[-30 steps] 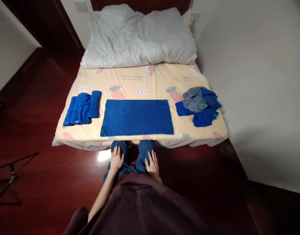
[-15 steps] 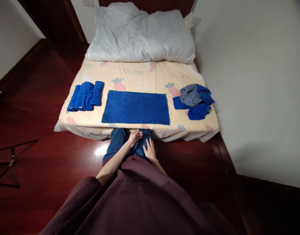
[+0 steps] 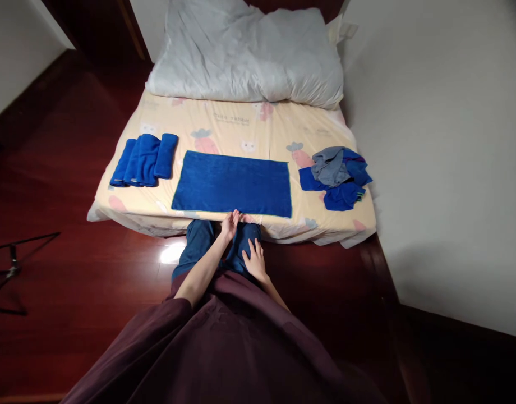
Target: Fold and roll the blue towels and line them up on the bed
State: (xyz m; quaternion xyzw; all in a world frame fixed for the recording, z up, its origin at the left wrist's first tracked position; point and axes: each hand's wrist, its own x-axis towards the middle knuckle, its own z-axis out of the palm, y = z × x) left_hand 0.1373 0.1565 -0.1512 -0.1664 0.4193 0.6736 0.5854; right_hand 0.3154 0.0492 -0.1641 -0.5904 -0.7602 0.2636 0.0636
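Note:
A blue towel [image 3: 233,184] with a thin green edge lies spread flat near the front of the bed. My left hand [image 3: 230,224] is just at its near edge, fingers stretched out and holding nothing; whether the fingertips touch the cloth I cannot tell. Lower down, my right hand [image 3: 254,259] rests with spread fingers on my right thigh, in dark blue trousers [image 3: 199,238]. Several folded blue towels [image 3: 145,161] lie side by side on the left of the bed. To the right is a loose heap of blue and grey cloths [image 3: 331,168].
The bed [image 3: 266,132] has a yellow carrot-print sheet. A bulky pale quilt [image 3: 249,56] covers its far end. A white wall [image 3: 443,140] runs along the right side. Black tripod legs [image 3: 14,269] stand on the dark red floor [image 3: 98,292] at the left.
My left hand has moved forward from above my lap to the towel's near edge. My right hand stays on the thigh. The view has tilted slightly.

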